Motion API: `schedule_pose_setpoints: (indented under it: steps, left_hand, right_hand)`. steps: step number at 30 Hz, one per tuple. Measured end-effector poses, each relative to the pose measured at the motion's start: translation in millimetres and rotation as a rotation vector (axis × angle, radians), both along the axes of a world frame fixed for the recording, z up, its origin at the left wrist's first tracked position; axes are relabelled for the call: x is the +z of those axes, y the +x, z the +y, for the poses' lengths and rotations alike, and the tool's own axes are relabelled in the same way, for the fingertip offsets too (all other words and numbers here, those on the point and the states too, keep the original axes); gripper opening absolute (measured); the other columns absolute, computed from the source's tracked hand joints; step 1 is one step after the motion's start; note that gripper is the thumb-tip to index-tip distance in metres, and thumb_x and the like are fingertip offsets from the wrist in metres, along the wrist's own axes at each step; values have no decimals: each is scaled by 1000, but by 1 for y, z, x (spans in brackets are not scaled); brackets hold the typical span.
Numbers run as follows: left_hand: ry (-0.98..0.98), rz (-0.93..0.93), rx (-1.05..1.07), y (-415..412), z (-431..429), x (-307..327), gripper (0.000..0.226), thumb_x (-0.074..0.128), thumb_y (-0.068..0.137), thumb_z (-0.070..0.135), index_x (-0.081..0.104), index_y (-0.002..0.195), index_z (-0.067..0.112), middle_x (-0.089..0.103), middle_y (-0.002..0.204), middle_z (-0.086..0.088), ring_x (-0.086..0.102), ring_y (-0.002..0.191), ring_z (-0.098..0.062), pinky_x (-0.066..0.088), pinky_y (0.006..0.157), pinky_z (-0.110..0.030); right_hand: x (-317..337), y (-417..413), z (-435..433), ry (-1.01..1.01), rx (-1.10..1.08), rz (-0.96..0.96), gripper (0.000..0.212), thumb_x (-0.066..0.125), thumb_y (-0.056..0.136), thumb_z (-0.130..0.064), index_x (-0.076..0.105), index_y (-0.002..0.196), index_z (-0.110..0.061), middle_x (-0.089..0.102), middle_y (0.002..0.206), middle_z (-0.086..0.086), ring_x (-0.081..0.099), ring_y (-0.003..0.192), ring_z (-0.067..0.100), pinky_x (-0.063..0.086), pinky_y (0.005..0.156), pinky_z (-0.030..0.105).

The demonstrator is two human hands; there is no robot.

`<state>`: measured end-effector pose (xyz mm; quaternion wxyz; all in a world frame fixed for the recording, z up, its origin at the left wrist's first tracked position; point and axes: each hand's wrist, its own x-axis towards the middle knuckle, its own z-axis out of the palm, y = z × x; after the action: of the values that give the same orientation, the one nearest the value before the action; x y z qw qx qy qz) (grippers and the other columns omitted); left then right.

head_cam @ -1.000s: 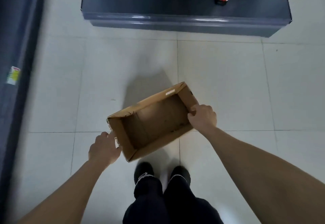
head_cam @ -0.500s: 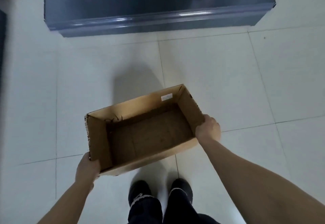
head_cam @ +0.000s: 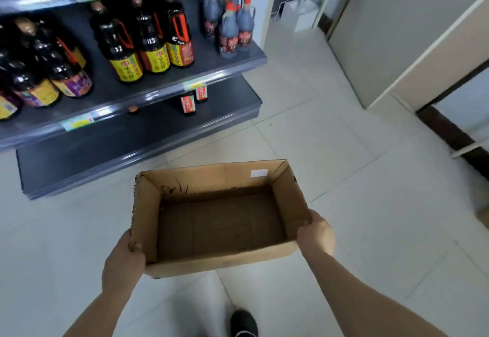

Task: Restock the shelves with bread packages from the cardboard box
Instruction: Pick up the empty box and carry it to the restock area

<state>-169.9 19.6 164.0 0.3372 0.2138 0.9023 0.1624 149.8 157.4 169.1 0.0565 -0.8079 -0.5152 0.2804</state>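
The cardboard box (head_cam: pixel 219 231) hangs between the two hands, clear of the tiled floor (head_cam: pixel 344 151), in front of the person. Its open top faces up, so the bare brown bottom shows. Its long axis runs side to side, from one hand to the other, with the right end a little farther from the person than the left.

The left hand (head_cam: pixel 123 262) grips the left short wall close to the near corner. The thumb is hooked over the rim into the box (the other fingers are hidden behind the wall). The right hand (head_cam: pixel 316 233) grips the right short wall, also close to the near corner, with its fingers curled on the rim.

A small white label (head_cam: pixel 258 173) sits on the inside of the far wall, beyond the right hand. Beyond and to the left of the left hand stand grey shelves (head_cam: pixel 105 149), and dark bottles (head_cam: pixel 152 43) stand upright on the shelf above the lowest one. A black shoe (head_cam: pixel 243 322) shows on the floor below the box, between the forearms.
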Motion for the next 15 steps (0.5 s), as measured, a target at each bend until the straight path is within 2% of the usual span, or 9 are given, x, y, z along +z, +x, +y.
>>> schedule_pose_setpoints:
  steps: [4,7,11,15]
  left_hand:
    - [94,-10,-130,30,57,66,41,36,101,16,40,141,12,55,132,-15,51,119,-40,41,98,-49]
    - [202,-24,-212,60,99,113,40,37,101,20,42,141,15,55,131,-15,51,117,-39,42,96,-47]
    - [282,-30,-297,109,165,166,46,41,99,35,43,142,20,52,139,-12,49,125,-35,41,102,-49]
    - [425,-48,-349,176,231,216,43,44,99,32,47,140,18,51,140,-13,48,126,-36,39,103,-47]
  right_hand:
    - [76,43,15,97,-136,14,38,42,85,-5,63,113,-20,66,101,9,59,93,31,51,76,35]
    - [126,82,30,172,-222,7,35,41,87,-8,64,107,-24,65,91,5,58,84,29,51,70,33]
    - [185,144,53,267,-330,-20,31,41,90,-10,65,104,-25,62,83,3,56,77,28,44,63,28]
    - [232,206,84,359,-404,-36,33,41,91,-11,66,109,-23,64,87,5,56,80,28,48,66,30]
